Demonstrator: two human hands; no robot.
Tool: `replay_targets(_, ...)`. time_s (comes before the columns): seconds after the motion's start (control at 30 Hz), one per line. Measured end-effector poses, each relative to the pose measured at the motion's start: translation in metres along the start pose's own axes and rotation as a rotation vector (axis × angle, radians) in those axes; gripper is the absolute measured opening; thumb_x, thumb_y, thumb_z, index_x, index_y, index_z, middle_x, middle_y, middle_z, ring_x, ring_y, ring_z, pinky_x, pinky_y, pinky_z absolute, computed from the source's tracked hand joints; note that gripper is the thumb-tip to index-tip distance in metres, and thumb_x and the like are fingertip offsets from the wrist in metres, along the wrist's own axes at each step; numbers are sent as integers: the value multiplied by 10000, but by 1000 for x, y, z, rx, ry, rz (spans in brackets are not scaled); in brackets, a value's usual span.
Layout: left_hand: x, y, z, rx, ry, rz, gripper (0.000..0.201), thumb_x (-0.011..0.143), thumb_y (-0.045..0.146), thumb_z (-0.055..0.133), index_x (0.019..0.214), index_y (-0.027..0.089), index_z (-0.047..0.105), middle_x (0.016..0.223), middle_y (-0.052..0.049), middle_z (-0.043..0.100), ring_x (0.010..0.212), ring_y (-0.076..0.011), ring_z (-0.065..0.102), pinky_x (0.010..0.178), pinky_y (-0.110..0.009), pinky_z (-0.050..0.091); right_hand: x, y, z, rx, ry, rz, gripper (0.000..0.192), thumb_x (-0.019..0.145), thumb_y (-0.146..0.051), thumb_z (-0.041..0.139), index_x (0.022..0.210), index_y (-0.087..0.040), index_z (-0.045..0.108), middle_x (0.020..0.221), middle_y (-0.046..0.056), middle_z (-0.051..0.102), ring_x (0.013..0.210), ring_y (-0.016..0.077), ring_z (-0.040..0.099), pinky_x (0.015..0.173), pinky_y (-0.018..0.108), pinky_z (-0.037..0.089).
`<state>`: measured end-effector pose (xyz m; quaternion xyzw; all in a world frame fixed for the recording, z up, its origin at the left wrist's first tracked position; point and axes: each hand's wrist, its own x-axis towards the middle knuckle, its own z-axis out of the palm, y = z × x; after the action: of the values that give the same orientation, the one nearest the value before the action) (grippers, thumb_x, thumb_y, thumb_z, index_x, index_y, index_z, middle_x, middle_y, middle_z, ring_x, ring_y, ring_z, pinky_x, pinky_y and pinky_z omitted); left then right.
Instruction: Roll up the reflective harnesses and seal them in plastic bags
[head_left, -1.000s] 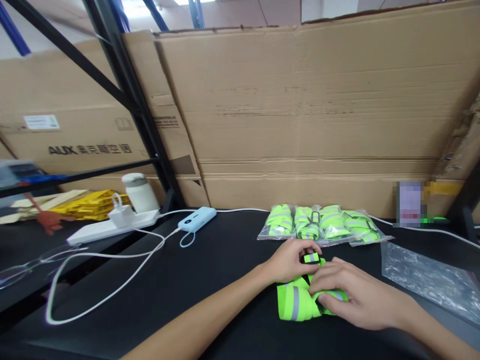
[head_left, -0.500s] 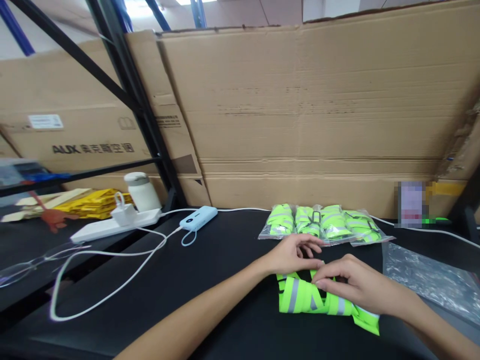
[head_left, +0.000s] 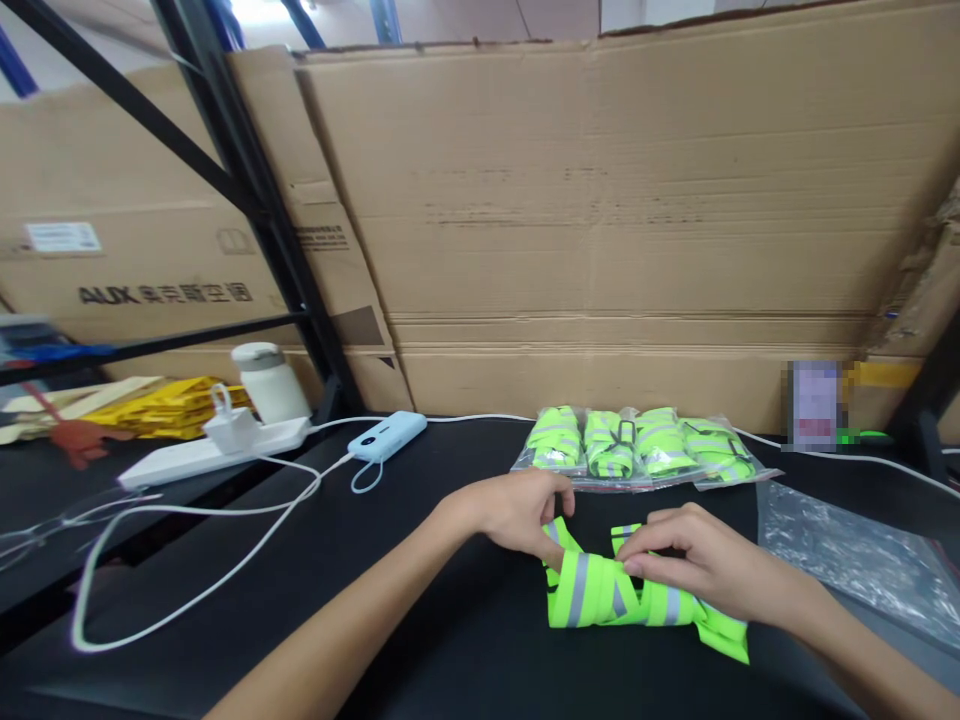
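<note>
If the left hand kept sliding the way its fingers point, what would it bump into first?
The left hand points right, across the folded neon strap. It would probably meet the right hand first, which pinches the same strap just beside it; depth is hard to judge.

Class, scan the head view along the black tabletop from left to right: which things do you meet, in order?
White power strip → light-blue power bank → left hand → right hand → empty clear plastic bag.
</note>
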<state>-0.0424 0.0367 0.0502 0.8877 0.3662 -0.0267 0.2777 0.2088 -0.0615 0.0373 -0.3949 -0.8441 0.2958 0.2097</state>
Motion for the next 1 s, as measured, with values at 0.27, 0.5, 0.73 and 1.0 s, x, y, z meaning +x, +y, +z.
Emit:
replay_targets(0.27, 10, 5, 10, -671, 41, 150, 421, 665, 425, 882, 938, 152, 716, 720, -9, 689, 621, -141, 636, 589, -244, 484, 5, 16, 5, 46, 26, 58, 349, 952, -542, 625, 991, -250, 812, 756, -2, 642, 631, 122, 533, 584, 247, 353)
replay_targets(0.5, 1, 19, 8, -650, -1, 192, 431, 700, 534, 846, 876, 149, 767, 718, -9, 675, 634, -110, 558, 593, -220, 434, 8, 25, 10, 104, 95, 78, 381, 945, -552, 622, 911, -221, 807, 680, -7, 629, 592, 119, 453, 555, 259, 314)
replay_targets(0.73, 1, 26, 15, -645, 106, 197, 381, 547, 317, 949, 757, 144, 683, 667, 43, 610, 587, -77, 471, 529, -191, 329, 8, 30, 9, -11, 299, 146, 420, 840, -580, 737, 1074, -231, 733, 809, -1, 544, 686, 151, 489, 623, 268, 365)
replay_targets(1.0, 9, 19, 20, -676, 134, 210, 367, 580, 337, 931, 794, 144, 705, 754, 5, 654, 636, -105, 545, 581, -222, 411, 8, 35, 10, 138, 214, 200, 533, 920, -629, 596, 631, -184, 654, 828, 20, 537, 770, 169, 540, 707, 289, 400)
